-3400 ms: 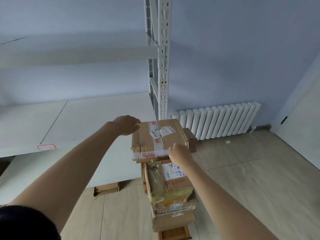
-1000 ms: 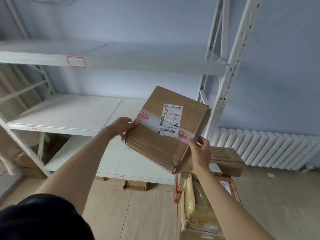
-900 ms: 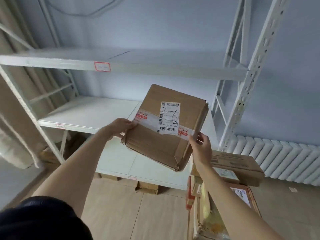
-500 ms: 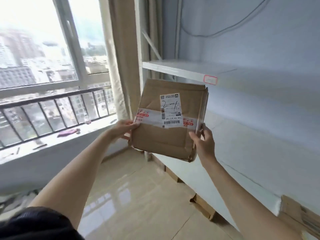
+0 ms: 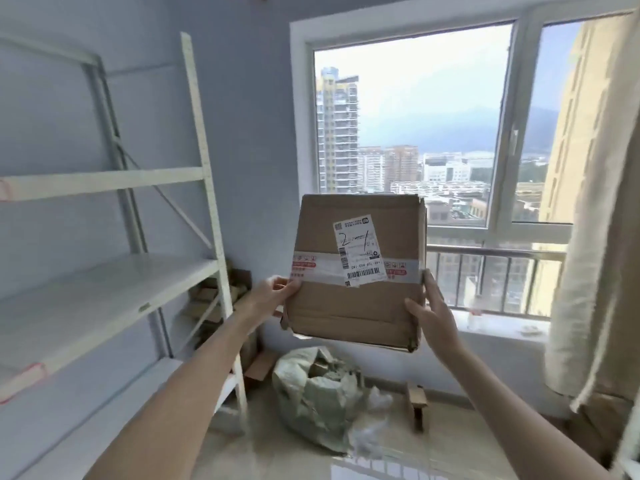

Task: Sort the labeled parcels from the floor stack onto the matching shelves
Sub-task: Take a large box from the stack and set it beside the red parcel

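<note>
I hold a flat brown cardboard parcel (image 5: 356, 299) up in front of me, its face tilted toward the camera. A white label (image 5: 358, 249) on it has "2-1" handwritten above a barcode, across a band of white tape. My left hand (image 5: 273, 294) grips the parcel's left edge at the tape. My right hand (image 5: 431, 315) holds the right edge, thumb on the front. A white metal shelf rack (image 5: 114, 282) stands to my left, with red-outlined tags on its shelf edges. The floor stack is out of view.
A window (image 5: 408, 133) with a railing fills the wall ahead. A pale curtain (image 5: 595, 237) hangs at the right. On the floor below the parcel lie a grey-green sack (image 5: 311, 393) of scraps, clear plastic and cardboard pieces (image 5: 417, 400). More cardboard is heaped behind the rack's post.
I have turned left with the parcel: the first rack and floor stack left the view, and the window wall and another rack came in. The parcel stays held in both hands.
</note>
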